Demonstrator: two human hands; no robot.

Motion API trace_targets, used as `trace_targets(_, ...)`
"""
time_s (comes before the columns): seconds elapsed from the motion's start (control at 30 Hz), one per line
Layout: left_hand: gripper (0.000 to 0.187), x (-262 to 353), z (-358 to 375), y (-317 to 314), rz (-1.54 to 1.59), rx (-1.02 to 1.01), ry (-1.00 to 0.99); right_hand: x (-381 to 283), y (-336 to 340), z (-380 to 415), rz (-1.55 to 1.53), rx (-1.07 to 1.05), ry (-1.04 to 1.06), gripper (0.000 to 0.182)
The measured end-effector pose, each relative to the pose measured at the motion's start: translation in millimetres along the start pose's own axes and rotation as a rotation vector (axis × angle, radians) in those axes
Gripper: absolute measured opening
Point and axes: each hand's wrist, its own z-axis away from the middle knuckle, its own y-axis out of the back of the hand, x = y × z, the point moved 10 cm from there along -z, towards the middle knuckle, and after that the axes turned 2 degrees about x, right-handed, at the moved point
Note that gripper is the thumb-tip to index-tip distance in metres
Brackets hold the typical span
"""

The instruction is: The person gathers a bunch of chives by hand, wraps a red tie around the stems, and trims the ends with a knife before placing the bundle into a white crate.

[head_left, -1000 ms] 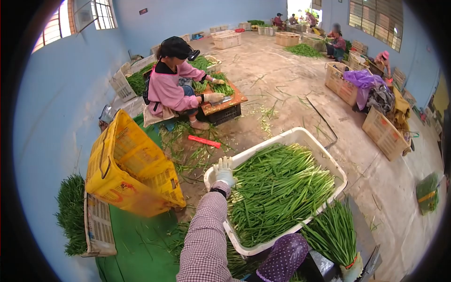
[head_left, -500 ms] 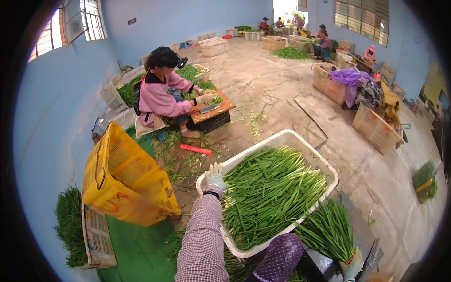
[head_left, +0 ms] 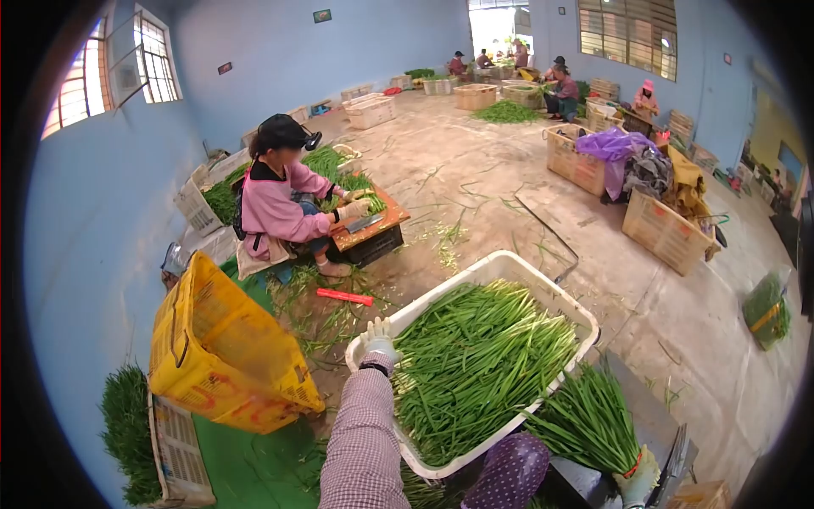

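Observation:
My left hand (head_left: 379, 339), in a pale glove, rests at the left corner of a white plastic tub (head_left: 555, 297), its fingers stretched out. Inside the tub lies a thick heap of garlic chives (head_left: 479, 365), green leaves with pale stem ends. At the lower right, my gloved right hand (head_left: 638, 488) is wrapped round the stem end of a bunch of garlic chives (head_left: 589, 416). A red band (head_left: 632, 466) circles this bunch just above the hand. Its leaves fan out toward the tub's right side.
A yellow crate (head_left: 225, 356) stands tilted on the left, beside a crate of greens (head_left: 131, 433). Ahead, a person in pink (head_left: 284, 199) works at a low board with a knife (head_left: 365, 223). A red stick (head_left: 344, 297) lies on the floor. Several crates and people are farther back.
The view has shifted slightly, so the scene sits a little lower and further left. My left hand remains at the tub corner and my right hand keeps the banded bunch.

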Motion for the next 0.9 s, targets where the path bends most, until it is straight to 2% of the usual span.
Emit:
trace_targets(0.13, 0.127, 1.2, 4.4, 6.5, -0.004, -0.001, -0.011, 13.2, -16.1, 6.3, 0.001, -0.006, -0.031, 0.097)
trace_targets(0.2, 0.127, 4.0, 6.5, 8.1, -0.009, -0.005, -0.021, 41.5, -41.4, 19.9, -0.077, 0.062, -0.014, 0.124)
trace_targets(0.3, 0.128, 6.3, 6.5, 9.6, -0.007, -0.009, -0.014, 48.4, -43.0, 24.1, -0.067, 0.086, -0.015, 0.117)
trace_targets(0.57, 0.128, 9.0, 11.9, 14.3, -0.018, -0.041, -0.007, 50.8, -45.7, 25.9, -0.045, 0.080, -0.027, 0.117)
trace_targets(0.9, 0.132, 1.7, 2.6, 2.2, -0.001, 0.040, -0.001, 46.0, -41.1, 22.0, -0.082, 0.073, -0.048, 0.115)
